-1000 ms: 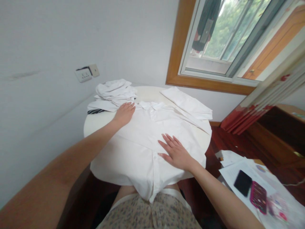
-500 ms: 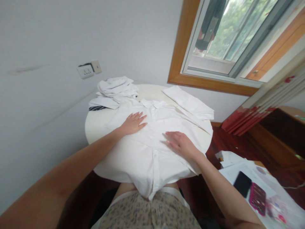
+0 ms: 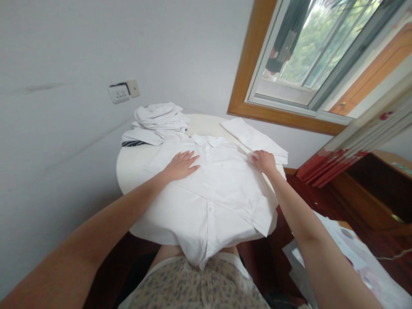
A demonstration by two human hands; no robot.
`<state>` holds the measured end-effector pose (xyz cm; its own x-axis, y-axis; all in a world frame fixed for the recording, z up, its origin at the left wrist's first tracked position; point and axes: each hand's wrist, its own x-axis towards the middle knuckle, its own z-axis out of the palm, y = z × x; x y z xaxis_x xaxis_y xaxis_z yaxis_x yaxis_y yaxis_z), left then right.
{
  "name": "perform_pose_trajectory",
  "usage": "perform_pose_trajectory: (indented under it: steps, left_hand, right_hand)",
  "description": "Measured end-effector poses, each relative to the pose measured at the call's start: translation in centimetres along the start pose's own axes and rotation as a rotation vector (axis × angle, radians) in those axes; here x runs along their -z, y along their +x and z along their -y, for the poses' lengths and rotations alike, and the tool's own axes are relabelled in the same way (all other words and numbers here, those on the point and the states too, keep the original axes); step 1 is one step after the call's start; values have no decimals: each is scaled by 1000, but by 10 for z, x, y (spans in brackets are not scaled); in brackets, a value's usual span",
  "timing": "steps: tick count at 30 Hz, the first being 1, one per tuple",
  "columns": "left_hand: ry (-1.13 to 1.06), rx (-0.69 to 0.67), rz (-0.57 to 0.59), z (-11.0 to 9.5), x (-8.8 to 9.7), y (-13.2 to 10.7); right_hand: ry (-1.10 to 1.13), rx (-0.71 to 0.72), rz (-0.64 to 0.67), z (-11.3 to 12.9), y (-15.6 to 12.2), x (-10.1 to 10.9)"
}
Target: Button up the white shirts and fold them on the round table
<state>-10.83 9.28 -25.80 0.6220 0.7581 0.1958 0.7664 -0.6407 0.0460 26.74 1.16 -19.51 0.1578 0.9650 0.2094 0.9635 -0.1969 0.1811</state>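
Observation:
A white button-up shirt [image 3: 193,201] lies spread front up on a round cream table [image 3: 128,169], collar toward the wall and hem hanging over the near edge. My left hand [image 3: 183,165] rests flat on its chest left of the buttons, fingers stretched out. At the shirt's right side near the shoulder, my right hand [image 3: 264,162] has its fingers bent together on the fabric, which seems pinched; the fingertips are partly hidden. The right sleeve [image 3: 262,216] lies along that side, its end near the table's front right edge.
A pile of white clothes [image 3: 159,118] sits at the back left, with a dark striped piece [image 3: 133,143] under it. A folded white garment [image 3: 254,137] lies back right. Papers [image 3: 350,240] cover a lower surface at right. A wall and window frame [image 3: 286,118] stand behind.
My right hand has moved from the shirt's lower chest up and right to its side edge, fingers now bent. The right sleeve shows more fully. My left hand has stayed in place.

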Motion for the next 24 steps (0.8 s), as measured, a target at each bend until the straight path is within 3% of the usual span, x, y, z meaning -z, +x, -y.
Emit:
perform_pose_trajectory:
  steps: [9, 24]
  left_hand:
    - [0, 7, 2, -2, 3, -2]
    - [-14, 6, -5, -1, 1, -1]
  right_hand:
    - [-122, 2, 73, 12, 17, 5]
    - [-185, -173, -32, -46, -33, -6]
